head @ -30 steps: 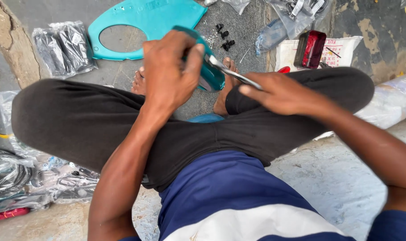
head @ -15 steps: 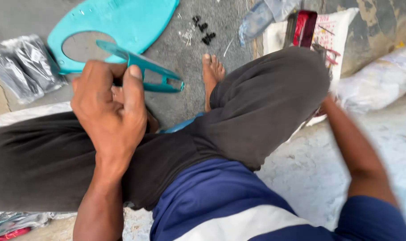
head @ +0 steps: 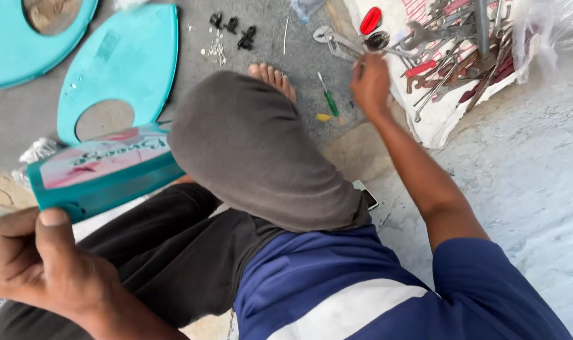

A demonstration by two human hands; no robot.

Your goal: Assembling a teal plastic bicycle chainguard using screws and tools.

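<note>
Right now, right hand (head: 369,80) is reaching out past the bent knee to the tool pile, fingers curled and pinching at a metal tool — looks like the handle end of the pliers (head: 334,39), though the contact itself is partly hidden by the knuckles. Pliers are lying on the concrete floor (head: 538,189) just beyond the fingertips, long axis running up-left away from the hand, jaw end furthest off. Just beside the wrist, on the near-left, a green-handled screwdriver (head: 328,99) is lying with its shaft pointing up and away. To the right of the hand, a heap of wrenches (head: 450,44) is spreading over a white sack (head: 437,119), red-handled tool (head: 370,20) at its top-left edge.

Left hand (head: 38,264) is sitting low-left, well apart from the tools, thumb and fingers pressed together, clamping the near end of a teal box-like part (head: 101,173) with a pink printed face; part is sticking out up-right toward the knee. Beyond it, a teal panel with a round cutout (head: 126,63) is lying flat, small black clips (head: 233,28) near its top-right. Right hand is clearly the nearer one to the tools; left is occupied.
</note>
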